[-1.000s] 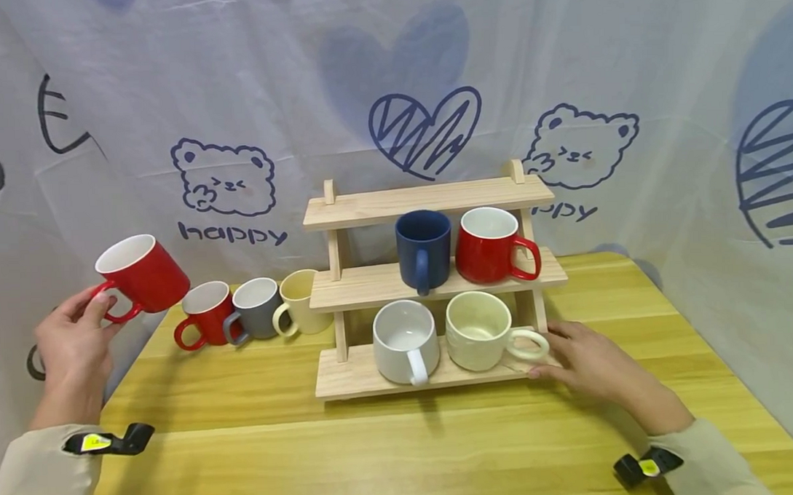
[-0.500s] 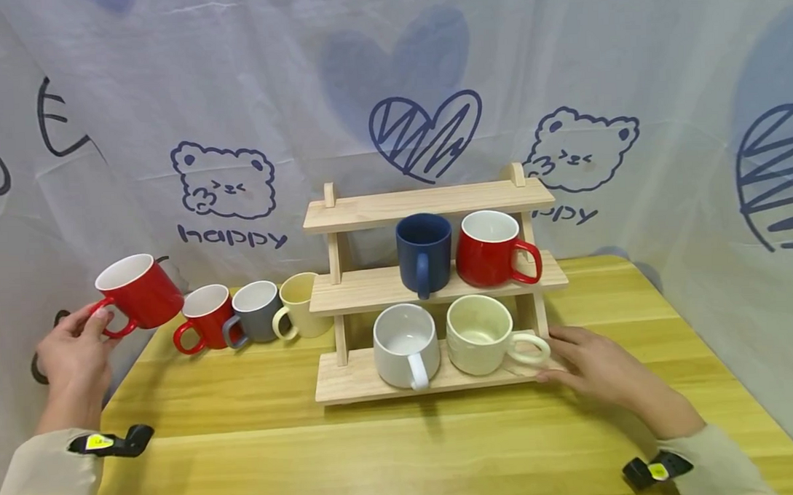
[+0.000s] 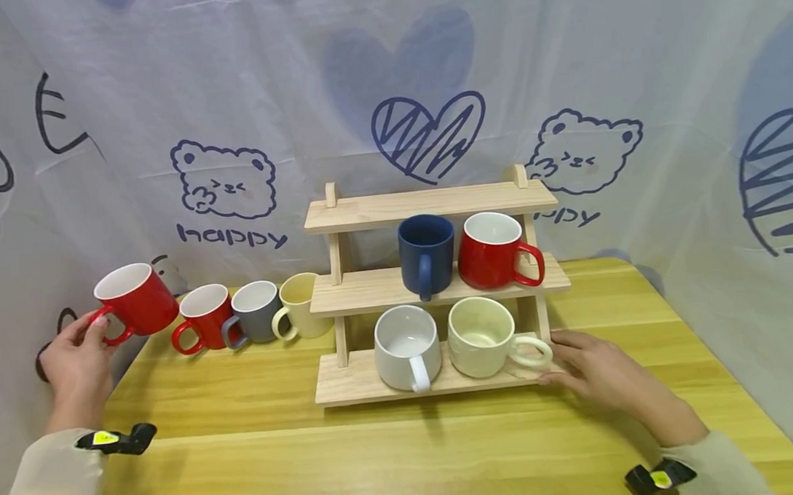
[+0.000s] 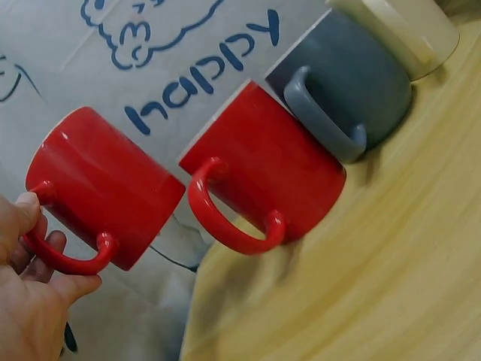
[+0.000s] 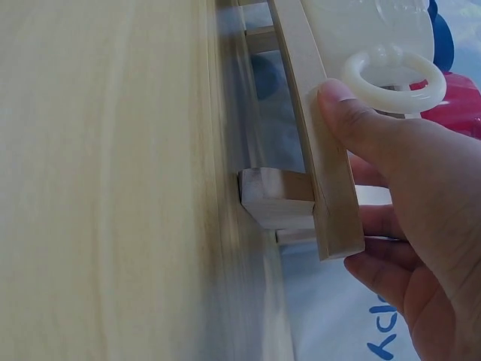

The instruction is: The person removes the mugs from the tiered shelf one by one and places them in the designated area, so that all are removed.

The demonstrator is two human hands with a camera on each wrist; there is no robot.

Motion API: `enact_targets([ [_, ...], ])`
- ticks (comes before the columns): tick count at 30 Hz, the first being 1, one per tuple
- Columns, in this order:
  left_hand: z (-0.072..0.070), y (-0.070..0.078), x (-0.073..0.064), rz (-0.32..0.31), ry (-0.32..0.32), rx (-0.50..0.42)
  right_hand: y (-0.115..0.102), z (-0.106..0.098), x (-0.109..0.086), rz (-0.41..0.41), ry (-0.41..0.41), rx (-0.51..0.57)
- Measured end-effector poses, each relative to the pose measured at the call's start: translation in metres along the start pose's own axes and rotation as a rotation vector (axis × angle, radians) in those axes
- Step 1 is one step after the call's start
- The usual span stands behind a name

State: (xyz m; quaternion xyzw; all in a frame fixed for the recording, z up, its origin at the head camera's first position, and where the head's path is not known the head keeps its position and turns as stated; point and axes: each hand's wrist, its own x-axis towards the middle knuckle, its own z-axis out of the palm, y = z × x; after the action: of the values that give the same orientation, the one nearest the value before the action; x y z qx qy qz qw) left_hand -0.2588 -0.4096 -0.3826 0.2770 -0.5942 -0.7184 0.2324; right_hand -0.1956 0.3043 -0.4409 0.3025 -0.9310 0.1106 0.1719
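Observation:
My left hand [image 3: 79, 364] pinches the handle of a red mug [image 3: 144, 304] with a white inside, tilted, at the table's left edge. In the left wrist view the mug [image 4: 105, 188] hangs beside a second red mug [image 4: 263, 165], its base close to that mug's rim. My right hand [image 3: 611, 378] grips the right end of the bottom board of a three-tier wooden display shelf [image 3: 355, 376]. In the right wrist view the thumb lies on the board's front edge [image 5: 331, 180], with the fingers curled behind its end. A cream mug's ring handle [image 5: 394, 79] sits just by the thumb.
Left of the shelf, a red mug [image 3: 207, 320], a grey mug [image 3: 260, 314] and a pale yellow mug [image 3: 307, 309] stand in a row. The middle tier bears a blue mug [image 3: 426, 254] and a red mug [image 3: 491, 255]; the bottom tier, a white mug [image 3: 406, 349] and a cream mug [image 3: 480, 339].
My left hand has lowered the red mug a little, nearer the row of mugs. The right hand keeps its grip on the shelf's end; the shelf and its mugs stay put.

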Motion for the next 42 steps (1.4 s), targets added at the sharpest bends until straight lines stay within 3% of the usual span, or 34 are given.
enact_targets([
  [11,-0.009,-0.032,0.01,0.02,-0.011,0.017,0.0,0.001,-0.001,0.039,-0.02,0.001],
  [18,-0.01,-0.045,0.008,0.005,-0.016,0.035,-0.001,0.001,-0.002,0.049,-0.03,0.003],
  [30,-0.006,-0.061,0.011,-0.019,-0.025,0.129,-0.001,0.002,-0.002,0.084,-0.049,0.005],
  [42,-0.014,-0.071,0.018,-0.056,-0.124,0.135,-0.002,0.0,-0.001,0.067,-0.031,0.015],
])
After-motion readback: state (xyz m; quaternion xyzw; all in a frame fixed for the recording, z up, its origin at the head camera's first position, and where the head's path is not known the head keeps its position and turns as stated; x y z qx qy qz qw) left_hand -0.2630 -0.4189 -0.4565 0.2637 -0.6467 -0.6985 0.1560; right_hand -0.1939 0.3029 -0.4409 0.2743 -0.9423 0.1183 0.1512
